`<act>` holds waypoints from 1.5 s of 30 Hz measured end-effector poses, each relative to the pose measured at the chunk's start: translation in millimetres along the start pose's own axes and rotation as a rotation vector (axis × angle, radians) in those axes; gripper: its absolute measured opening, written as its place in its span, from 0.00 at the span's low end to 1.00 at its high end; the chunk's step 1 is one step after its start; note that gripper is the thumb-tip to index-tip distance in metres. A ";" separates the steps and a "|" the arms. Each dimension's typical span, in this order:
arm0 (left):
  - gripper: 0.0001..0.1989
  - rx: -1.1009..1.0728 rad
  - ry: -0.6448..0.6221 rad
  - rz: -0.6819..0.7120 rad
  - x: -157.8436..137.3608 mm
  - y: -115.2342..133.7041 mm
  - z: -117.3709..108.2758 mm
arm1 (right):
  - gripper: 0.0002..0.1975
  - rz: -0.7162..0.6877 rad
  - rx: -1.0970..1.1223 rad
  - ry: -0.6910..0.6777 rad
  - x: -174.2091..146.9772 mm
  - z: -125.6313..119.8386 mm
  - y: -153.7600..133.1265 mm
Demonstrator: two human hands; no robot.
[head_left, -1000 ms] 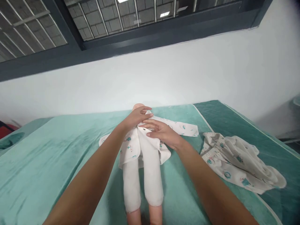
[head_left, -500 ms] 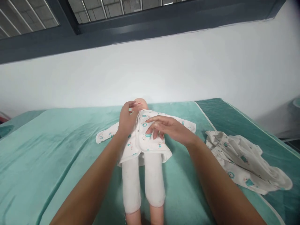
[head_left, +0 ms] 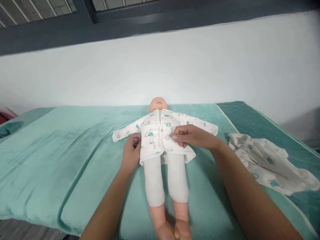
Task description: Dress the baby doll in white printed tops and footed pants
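One white wall (head_left: 160, 66) stands at 12 o'clock, below one dark window frame (head_left: 155, 21); all bearings are read from the chest of the doll (head_left: 176, 166). One green bed cover (head_left: 62, 160) extends beneath the doll, with one darker panel (head_left: 240, 115) from 2 to 4. Doll: one, lying face up on the cover, directly in front of the person. Its long axis runs nearly along the 12-to-6 line, the head (head_left: 158, 104) toward 12, two bare feet (head_left: 182, 230) a little off 6 on the 5 o'clock side. Two white legs (head_left: 153, 183) lie side by side, slightly apart. Jacket (head_left: 151, 131): one, white with a green-toned print, on the doll; its neck opening faces 12 and its hem faces 6. Front edges part at the neck and run together lower down. Two sleeves (head_left: 128, 129) spread outward, one ending near 9, the other near 3. Loose garment (head_left: 270, 163): one, similar print, rumpled, well apart from the doll between 3 and 4, long axis sloping from 10 to 4. Hands: two. Left hand (head_left: 131, 151) at 8, fingers partly curled, touching the jacket's side; whether cloth is gripped cannot be told. Right hand (head_left: 191, 135) at 3, fingers drawn in toward the thumb over the jacket's front; whether it pinches the cloth or merely rests there cannot be determined. Fasteners (head_left: 161, 130) on the front: round, too small to count reliably.
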State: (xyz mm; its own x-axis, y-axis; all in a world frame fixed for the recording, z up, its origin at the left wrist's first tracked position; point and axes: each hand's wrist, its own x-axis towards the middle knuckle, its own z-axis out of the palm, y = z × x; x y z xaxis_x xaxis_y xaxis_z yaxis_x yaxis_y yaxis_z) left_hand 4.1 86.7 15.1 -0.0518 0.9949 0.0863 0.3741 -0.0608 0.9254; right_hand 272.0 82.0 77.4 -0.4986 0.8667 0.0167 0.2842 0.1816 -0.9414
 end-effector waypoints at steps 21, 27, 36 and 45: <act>0.20 0.232 -0.104 0.237 -66.4 -10.2 -10.4 | 0.07 0.338 -0.737 0.678 -61.3 86.8 50.5; 0.18 0.309 0.057 0.247 -77.8 -14.4 -18.7 | 0.03 0.456 -0.741 0.807 -68.4 91.1 52.9; 0.16 0.349 0.094 0.247 -78.5 -20.5 -18.3 | 0.20 0.106 -0.569 0.925 -72.4 88.9 67.1; 0.15 0.145 0.081 0.274 -78.3 -18.9 -17.6 | 0.22 0.031 -0.430 0.914 -72.4 86.2 74.7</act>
State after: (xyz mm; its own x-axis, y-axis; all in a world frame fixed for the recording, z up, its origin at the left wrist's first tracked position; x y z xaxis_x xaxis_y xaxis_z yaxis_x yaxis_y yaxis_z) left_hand -15.2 8.5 -2.7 -0.0023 0.9330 0.3600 0.5119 -0.3082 0.8019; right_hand 258.8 -7.3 -23.1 0.2818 0.8649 0.4154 0.6473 0.1482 -0.7477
